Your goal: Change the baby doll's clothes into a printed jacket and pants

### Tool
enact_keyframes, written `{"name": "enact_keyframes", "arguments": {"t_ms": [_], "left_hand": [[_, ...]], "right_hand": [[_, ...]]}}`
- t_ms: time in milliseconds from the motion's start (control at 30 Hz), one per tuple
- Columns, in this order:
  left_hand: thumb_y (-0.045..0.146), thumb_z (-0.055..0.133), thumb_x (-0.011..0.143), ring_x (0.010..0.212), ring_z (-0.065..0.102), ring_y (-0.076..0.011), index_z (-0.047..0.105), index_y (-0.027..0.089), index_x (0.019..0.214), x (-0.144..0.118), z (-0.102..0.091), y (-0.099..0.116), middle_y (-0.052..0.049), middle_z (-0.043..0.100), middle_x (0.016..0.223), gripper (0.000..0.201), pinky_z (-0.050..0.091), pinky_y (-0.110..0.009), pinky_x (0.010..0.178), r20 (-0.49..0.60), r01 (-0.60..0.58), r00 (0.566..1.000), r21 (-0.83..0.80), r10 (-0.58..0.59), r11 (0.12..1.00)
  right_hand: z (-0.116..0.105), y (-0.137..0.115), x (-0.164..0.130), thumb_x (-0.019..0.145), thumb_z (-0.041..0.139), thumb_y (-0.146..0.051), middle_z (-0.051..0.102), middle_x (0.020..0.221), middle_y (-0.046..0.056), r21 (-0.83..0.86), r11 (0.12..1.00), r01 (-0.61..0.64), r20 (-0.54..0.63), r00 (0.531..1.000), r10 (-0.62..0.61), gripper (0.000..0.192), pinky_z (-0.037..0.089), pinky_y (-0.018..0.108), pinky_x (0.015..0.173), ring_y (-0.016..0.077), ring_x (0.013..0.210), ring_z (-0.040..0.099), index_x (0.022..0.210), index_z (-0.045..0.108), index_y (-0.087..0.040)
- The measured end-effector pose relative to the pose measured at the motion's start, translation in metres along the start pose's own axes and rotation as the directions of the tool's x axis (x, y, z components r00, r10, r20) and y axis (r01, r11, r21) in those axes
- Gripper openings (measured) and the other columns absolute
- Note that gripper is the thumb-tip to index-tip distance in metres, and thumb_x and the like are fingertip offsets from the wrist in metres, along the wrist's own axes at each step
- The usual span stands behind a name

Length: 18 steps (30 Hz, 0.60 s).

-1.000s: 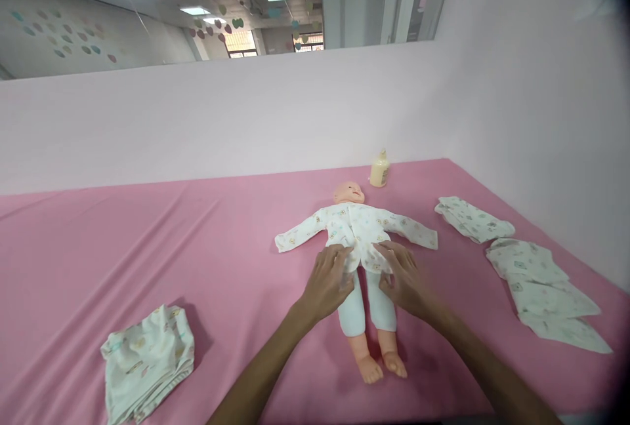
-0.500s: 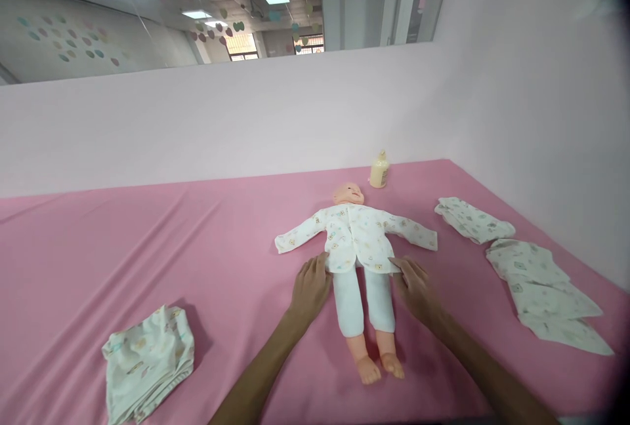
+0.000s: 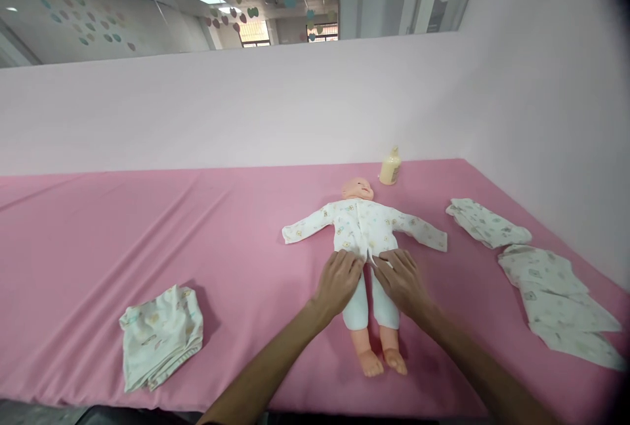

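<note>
A baby doll (image 3: pixel 388 356) lies on its back, head away from me and feet toward me. It wears a white patterned baby jacket (image 3: pixel 367 225), sleeves spread to both sides, over plain white lower clothing (image 3: pixel 386 307). My left hand (image 3: pixel 340 279) is closed on the jacket's lower front edge, just left of the opening. Across the opening, my right hand (image 3: pixel 399 279) pinches the other edge of the hem. A small gap shows between the two edges. The fingertips are partly hidden by the hands and cloth.
Pink sheeting (image 3: pixel 236 241) covers the table. Folded patterned cloth (image 3: pixel 162 340) lies at front left. Several patterned cloth pieces (image 3: pixel 551 281) lie along the right side. A pale yellow pump bottle (image 3: pixel 390 168) stands beyond the doll's head, near the white wall (image 3: pixel 221 110).
Both hands have moved inward from the jacket's outer lower corners to the middle of its front hem. The two front edges now lie closer together there. The view has shifted slightly.
</note>
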<state>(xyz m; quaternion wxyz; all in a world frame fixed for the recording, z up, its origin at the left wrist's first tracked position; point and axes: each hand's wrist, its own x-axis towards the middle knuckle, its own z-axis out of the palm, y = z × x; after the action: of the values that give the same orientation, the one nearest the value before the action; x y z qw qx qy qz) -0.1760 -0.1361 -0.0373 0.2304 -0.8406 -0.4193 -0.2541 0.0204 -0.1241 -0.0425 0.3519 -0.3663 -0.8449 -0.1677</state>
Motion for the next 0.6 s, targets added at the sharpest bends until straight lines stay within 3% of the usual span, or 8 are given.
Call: {"name": "enact_keyframes", "arguments": {"t_ms": [67,233,333,433,500,600], "left_hand": [[0.005,0.048,0.093,0.075,0.051,-0.0174,0.060,0.014,0.090,0.000,-0.002,0.002,-0.005,0.057,0.081,0.015,0.038,-0.032,0.067,0.042,-0.017,0.999,-0.011,0.017,1.000],[0.004,0.046,0.093,0.079,0.052,-0.0192,0.060,0.015,0.104,-0.009,-0.012,0.003,-0.005,0.058,0.086,0.021,0.040,-0.033,0.068,0.134,0.013,0.991,-0.053,-0.006,0.999],[0.010,0.046,0.095,0.084,0.055,-0.0204,0.060,0.017,0.103,-0.013,-0.021,0.002,-0.007,0.060,0.093,0.018,0.044,-0.035,0.072,0.139,0.087,0.988,-0.186,-0.062,0.979],[0.022,0.046,0.098,0.097,0.058,-0.0230,0.059,0.023,0.116,-0.023,-0.036,-0.010,-0.008,0.062,0.106,0.022,0.048,-0.040,0.084,0.173,0.226,0.969,-0.352,-0.174,0.908],[0.028,0.046,0.098,0.105,0.058,-0.0242,0.060,0.027,0.118,-0.039,-0.050,-0.029,-0.007,0.063,0.111,0.024,0.048,-0.042,0.091,0.220,0.371,0.925,-0.358,-0.309,0.857],[0.037,0.045,0.098,0.116,0.054,-0.0286,0.061,0.024,0.119,-0.081,-0.078,-0.062,-0.010,0.061,0.119,0.029,0.044,-0.046,0.101,0.246,0.633,0.767,-0.143,-0.592,0.761]], "right_hand": [[0.002,-0.005,0.002,0.091,0.052,-0.003,0.064,0.084,0.007,0.020,0.999,0.043,0.027,0.999,-0.044,0.017,0.042,0.035,0.076,0.0191,0.079,0.052,0.096,0.065,-0.014],[0.006,-0.008,-0.007,0.092,0.052,-0.005,0.064,0.086,0.007,0.069,0.996,0.063,0.104,0.992,-0.070,0.016,0.041,0.036,0.076,0.0201,0.080,0.052,0.096,0.064,-0.014],[0.001,-0.009,-0.011,0.093,0.053,-0.008,0.066,0.094,0.008,0.132,0.990,0.045,0.087,0.995,-0.056,0.016,0.043,0.038,0.080,0.0215,0.087,0.055,0.103,0.064,-0.015],[-0.008,-0.011,-0.013,0.092,0.056,-0.008,0.066,0.098,0.009,0.194,0.981,-0.024,0.053,0.999,0.014,0.018,0.044,0.038,0.081,0.0217,0.090,0.057,0.107,0.063,-0.017],[-0.014,-0.011,-0.019,0.091,0.058,-0.008,0.065,0.098,0.008,0.221,0.972,-0.079,0.018,0.997,0.077,0.019,0.045,0.039,0.081,0.0213,0.090,0.058,0.107,0.062,-0.017],[-0.018,-0.005,-0.033,0.090,0.058,-0.007,0.065,0.099,0.008,0.254,0.957,-0.138,-0.011,0.989,0.145,0.018,0.046,0.040,0.081,0.0209,0.089,0.058,0.104,0.061,-0.018]]}}
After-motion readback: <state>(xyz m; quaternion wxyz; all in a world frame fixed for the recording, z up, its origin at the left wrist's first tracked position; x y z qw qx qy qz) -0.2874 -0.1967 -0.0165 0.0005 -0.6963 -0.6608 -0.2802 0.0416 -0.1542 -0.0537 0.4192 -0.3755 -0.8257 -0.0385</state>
